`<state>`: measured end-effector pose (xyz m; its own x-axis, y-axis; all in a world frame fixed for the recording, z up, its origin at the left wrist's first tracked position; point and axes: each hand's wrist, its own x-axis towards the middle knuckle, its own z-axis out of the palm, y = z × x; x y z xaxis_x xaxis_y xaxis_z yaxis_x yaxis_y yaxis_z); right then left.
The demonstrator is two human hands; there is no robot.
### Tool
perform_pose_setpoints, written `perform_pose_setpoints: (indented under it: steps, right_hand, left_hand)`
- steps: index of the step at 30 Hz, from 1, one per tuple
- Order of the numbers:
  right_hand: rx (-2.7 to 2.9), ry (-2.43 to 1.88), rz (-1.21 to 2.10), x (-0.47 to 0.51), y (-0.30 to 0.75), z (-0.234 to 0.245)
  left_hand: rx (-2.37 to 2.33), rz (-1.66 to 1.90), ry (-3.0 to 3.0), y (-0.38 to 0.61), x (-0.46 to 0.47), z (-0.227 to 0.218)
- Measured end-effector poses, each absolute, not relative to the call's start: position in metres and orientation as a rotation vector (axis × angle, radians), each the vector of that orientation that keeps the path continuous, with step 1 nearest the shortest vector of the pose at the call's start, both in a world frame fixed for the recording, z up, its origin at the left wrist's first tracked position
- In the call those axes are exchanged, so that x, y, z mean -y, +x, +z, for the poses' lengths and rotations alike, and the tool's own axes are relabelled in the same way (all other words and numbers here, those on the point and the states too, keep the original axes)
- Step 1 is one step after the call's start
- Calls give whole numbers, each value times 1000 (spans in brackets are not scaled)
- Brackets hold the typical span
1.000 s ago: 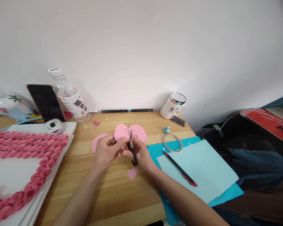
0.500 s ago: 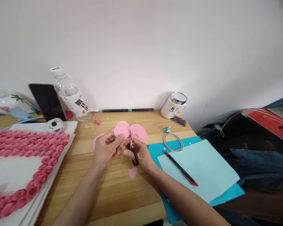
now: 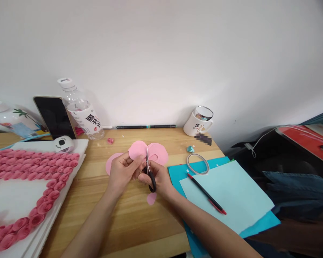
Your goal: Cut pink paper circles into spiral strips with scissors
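While the left hand [image 3: 121, 171] pinches pink paper [image 3: 137, 149], the right hand [image 3: 160, 177] grasps scissors [image 3: 152, 182] seemingly touching that paper.

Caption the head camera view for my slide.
The left hand holds pink paper up to black-handled scissors in the right hand, with pink rosettes on a board at left.

Black-handled scissors [image 3: 152, 182] point forward, blades [image 3: 147, 156] at the right edge of rounded pink paper [image 3: 137, 148] held in left-hand fingers [image 3: 136, 164].
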<state>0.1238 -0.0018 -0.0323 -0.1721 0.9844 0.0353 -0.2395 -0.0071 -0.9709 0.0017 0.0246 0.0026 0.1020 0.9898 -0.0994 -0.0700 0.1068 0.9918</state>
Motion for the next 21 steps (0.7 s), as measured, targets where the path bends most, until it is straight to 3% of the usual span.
perform_pose_setpoints:
  steps: [21]
  right_hand:
    - [1191,-958,1515,-3,131,-29]
  left_hand:
    - [-1121,1050,1116,-4,-27,2]
